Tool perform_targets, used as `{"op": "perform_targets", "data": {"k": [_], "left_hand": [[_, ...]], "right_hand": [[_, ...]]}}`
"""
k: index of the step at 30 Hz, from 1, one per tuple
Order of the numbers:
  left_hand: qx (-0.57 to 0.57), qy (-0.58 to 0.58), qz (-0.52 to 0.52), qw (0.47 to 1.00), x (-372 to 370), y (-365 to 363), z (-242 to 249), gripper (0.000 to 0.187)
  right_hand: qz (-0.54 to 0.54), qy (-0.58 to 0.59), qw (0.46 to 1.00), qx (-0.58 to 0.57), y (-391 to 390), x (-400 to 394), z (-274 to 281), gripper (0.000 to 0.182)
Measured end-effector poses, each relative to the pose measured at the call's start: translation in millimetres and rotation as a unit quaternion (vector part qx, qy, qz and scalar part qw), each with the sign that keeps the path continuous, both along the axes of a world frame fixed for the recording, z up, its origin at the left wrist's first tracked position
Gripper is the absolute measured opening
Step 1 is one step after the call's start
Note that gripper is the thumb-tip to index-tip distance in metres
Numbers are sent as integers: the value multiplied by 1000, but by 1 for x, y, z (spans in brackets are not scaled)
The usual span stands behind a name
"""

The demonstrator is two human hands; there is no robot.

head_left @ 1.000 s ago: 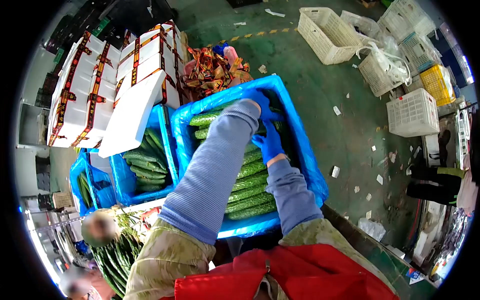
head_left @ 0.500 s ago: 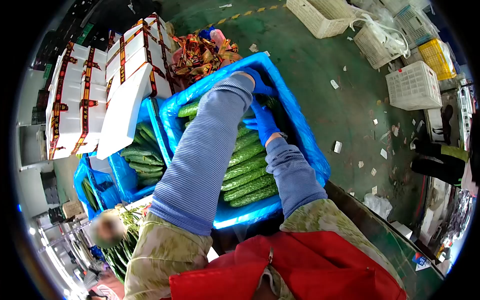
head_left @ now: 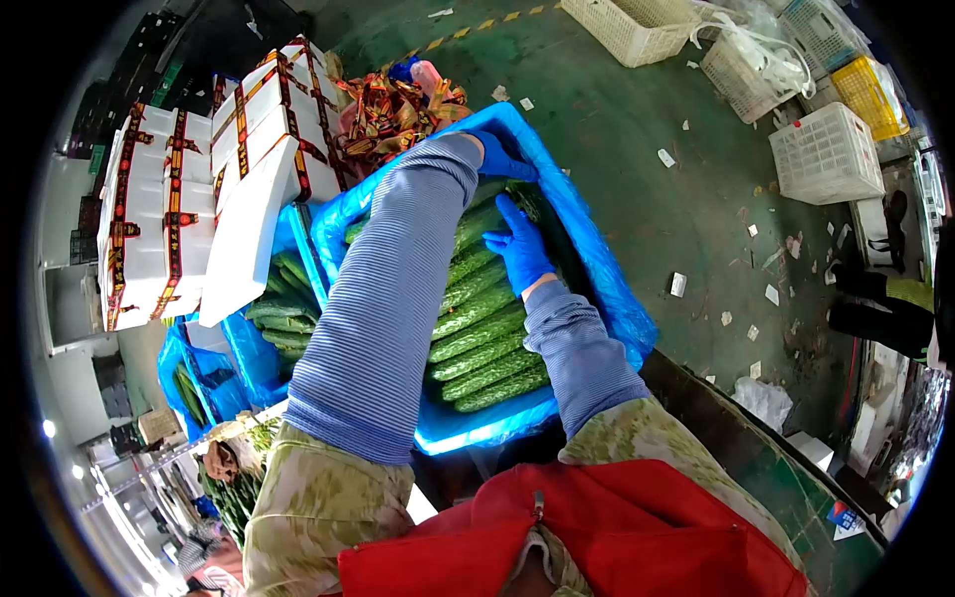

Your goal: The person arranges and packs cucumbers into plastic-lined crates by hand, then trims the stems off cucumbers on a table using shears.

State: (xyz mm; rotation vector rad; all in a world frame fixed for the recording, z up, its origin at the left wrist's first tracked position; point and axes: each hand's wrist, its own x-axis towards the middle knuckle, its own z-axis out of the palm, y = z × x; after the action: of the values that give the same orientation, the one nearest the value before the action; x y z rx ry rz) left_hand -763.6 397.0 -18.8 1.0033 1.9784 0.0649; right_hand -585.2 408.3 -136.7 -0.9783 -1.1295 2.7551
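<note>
Blue gloves cover both hands, which are inside a crate with a blue plastic liner (head_left: pixel 607 269). Green bumpy cucumbers (head_left: pixel 482 333) lie side by side in it, their ends toward the right wall. My left hand (head_left: pixel 505 161) lies along the crate's far end, fingers stretched to the right and partly in shadow; nothing shows in its grasp. Over the right ends of the upper cucumbers is my right hand (head_left: pixel 521 249), its fingers apart and holding nothing. Dark space shows between the cucumbers and the right wall. My left sleeve hides part of the row.
White foam boxes (head_left: pixel 144 214) with red-and-black tape are stacked at left, beside more blue-lined crates (head_left: pixel 204 373) of cucumbers. A heap of printed tape (head_left: pixel 393 114) lies beyond. White baskets (head_left: pixel 826 159) and a person's dark-clothed legs (head_left: pixel 875 318) are at right. Paper scraps dot the green floor.
My left hand has shifted slightly left along the far end. My right hand has moved a little down and apart from the left, its fingers spread over the cucumber ends.
</note>
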Motion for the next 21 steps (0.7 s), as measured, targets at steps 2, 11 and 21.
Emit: {"op": "perform_targets", "data": {"k": [2,11,21], "left_hand": [[24,4,-25,999,-4,-2,-3,72],[17,21,23,999,13,-3,5,76],[67,143,2,987,19,-52,18,73]], "right_hand": [[7,-27,999,-35,3,0,-10,43],[-4,-4,999,-42,2,-1,13,46],[-64,133,952,266,2,14,30,40]]}}
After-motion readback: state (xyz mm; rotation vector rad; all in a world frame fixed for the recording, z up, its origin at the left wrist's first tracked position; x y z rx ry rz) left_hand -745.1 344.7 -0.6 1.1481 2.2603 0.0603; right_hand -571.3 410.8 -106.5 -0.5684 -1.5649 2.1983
